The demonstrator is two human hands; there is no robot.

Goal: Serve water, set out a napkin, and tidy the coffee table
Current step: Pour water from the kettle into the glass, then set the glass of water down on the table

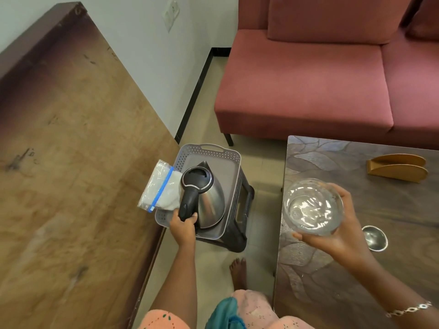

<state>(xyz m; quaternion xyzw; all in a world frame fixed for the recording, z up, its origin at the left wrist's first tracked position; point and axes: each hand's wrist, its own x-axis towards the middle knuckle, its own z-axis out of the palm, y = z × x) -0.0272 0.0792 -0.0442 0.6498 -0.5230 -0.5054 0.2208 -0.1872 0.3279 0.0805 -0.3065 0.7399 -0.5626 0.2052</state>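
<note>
A steel kettle (209,200) with a black lid and handle rests in a grey perforated basket (204,150). My left hand (183,225) grips the kettle's handle. My right hand (342,230) holds a clear glass (311,206) with water in it above the left end of the patterned coffee table (403,210). A zip bag of white napkins (161,186) with a blue seal leans on the basket's left rim. A wooden napkin holder (399,168) stands empty at the table's far side.
The basket sits on a dark plastic stool (242,214) on the floor between a brown wooden surface (71,162) and the coffee table. A small steel cup (374,237) stands on the table by my right wrist. A pink sofa (320,86) lies beyond. My bare foot (238,269) is below the stool.
</note>
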